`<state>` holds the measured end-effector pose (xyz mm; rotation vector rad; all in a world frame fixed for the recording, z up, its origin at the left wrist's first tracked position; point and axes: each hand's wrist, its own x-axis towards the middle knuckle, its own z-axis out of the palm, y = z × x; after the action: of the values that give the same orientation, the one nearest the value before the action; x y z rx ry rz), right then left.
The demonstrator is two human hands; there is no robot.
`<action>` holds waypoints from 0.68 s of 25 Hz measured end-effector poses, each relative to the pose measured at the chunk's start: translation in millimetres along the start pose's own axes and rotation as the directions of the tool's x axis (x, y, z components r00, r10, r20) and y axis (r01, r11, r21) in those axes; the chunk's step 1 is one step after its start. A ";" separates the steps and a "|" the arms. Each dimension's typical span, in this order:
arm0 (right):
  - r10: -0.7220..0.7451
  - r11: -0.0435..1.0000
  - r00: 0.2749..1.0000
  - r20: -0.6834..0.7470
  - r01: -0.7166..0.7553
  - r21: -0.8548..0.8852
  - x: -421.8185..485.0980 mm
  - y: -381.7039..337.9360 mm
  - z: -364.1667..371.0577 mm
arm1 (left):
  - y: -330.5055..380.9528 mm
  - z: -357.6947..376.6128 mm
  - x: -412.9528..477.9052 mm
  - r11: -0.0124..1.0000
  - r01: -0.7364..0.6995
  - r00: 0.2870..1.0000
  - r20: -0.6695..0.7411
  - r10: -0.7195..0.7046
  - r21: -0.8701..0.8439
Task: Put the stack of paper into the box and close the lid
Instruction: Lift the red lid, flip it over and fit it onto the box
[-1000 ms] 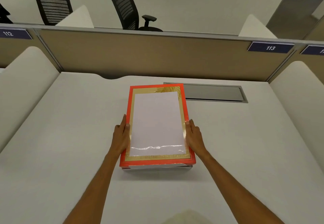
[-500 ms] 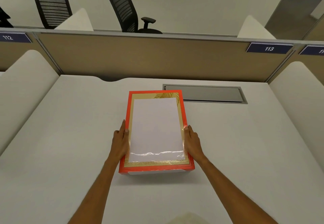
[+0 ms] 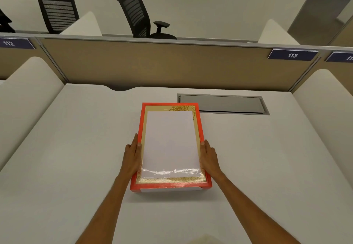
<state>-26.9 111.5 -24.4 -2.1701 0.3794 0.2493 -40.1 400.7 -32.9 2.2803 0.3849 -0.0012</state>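
The lidded box (image 3: 170, 185) sits mid-frame on the bench (image 3: 76, 157), one hand (image 3: 132, 157) on its left side, the other hand (image 3: 209, 157) on its right; a hatch (image 3: 222, 104) lies behind, toward upper right.

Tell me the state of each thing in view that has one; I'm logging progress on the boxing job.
Red-framed lid with clear window: on the box, held at both long sides.
White paper stack: inside, flat, seen through the window.
Left hand: gripping the lid's left edge.
Right hand: gripping its right edge.
Grey desk cable hatch: shut.

Both bare forearms reach forward, left hand (image 3: 133, 157) and right hand (image 3: 209, 157) facing inward, fingers (image 3: 136, 140) extended.
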 end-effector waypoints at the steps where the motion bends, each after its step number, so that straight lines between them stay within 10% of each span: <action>1: -0.002 1.000 1.000 -0.001 0.002 -0.008 -1.4 1.2 0.2 | 0.4 -0.1 -1.5 1.000 0.010 1.000 0.008 -0.010 0.000; 5: -0.056 0.970 0.997 -0.058 0.041 -0.239 -5.2 -0.1 3.3 | 6.8 -0.8 -5.0 0.976 0.039 0.999 -0.045 -0.030 0.212; 10: -0.416 0.784 0.910 -0.002 0.357 -0.508 3.7 -28.4 7.8 | 45.0 0.5 5.3 0.848 -0.265 0.952 -0.014 0.305 0.458; 17: -0.363 0.685 0.917 0.163 0.382 -0.621 16.9 -25.5 16.9 | 52.5 18.3 10.4 0.811 -0.330 0.944 0.180 0.277 0.483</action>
<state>-2.7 136.3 -20.5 -2.8599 -0.2252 0.1914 -13.5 357.2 -8.4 2.8328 -0.0572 -0.0615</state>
